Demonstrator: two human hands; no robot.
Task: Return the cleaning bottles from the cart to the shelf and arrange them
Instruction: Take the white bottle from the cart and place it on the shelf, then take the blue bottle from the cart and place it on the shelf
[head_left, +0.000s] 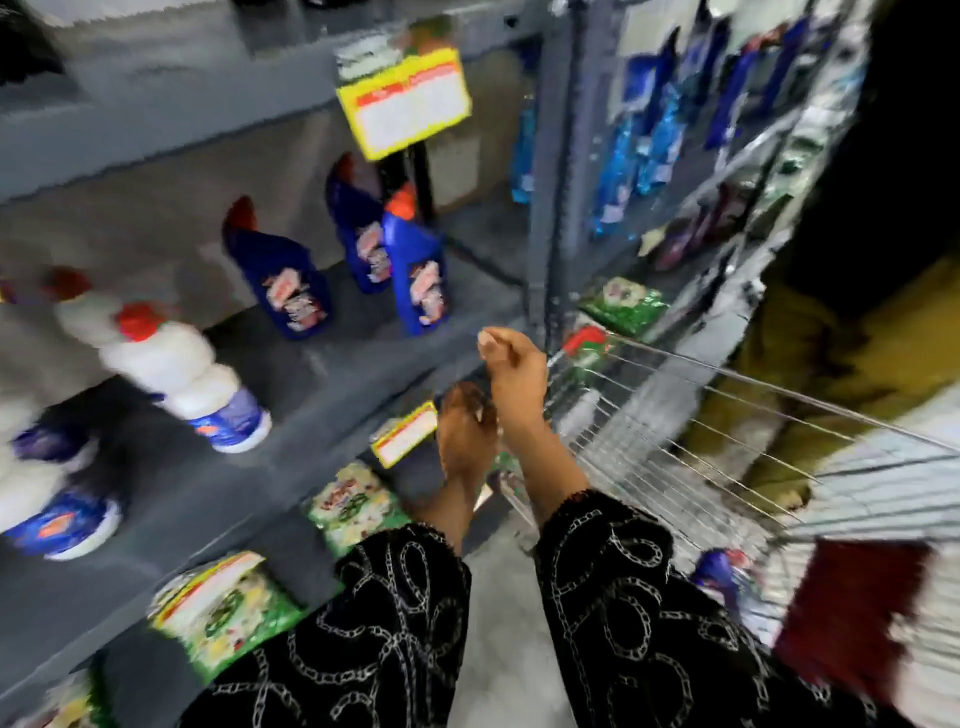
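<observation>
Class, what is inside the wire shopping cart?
One blue bottle with a red cap lies in the wire shopping cart. The rest of the basket is blurred or hidden by the sleeve.

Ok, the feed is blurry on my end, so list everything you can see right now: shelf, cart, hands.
Blue bottles: three, blue with red caps, upright on the grey shelf, towards the right.
White bottles: at least three, white with red caps and blue labels, at the shelf's left; blur hides the exact count.
Price tags: two, yellow, on shelf edges.
Green packets: several, on the lower shelf.
Blue pouches: several, hanging on the rack to the right.
Cart: one, silver wire, right; one blue bottle in cart.
Left hand: empty, grip loosely curled.
Right hand: empty, over the cart's rim.
</observation>
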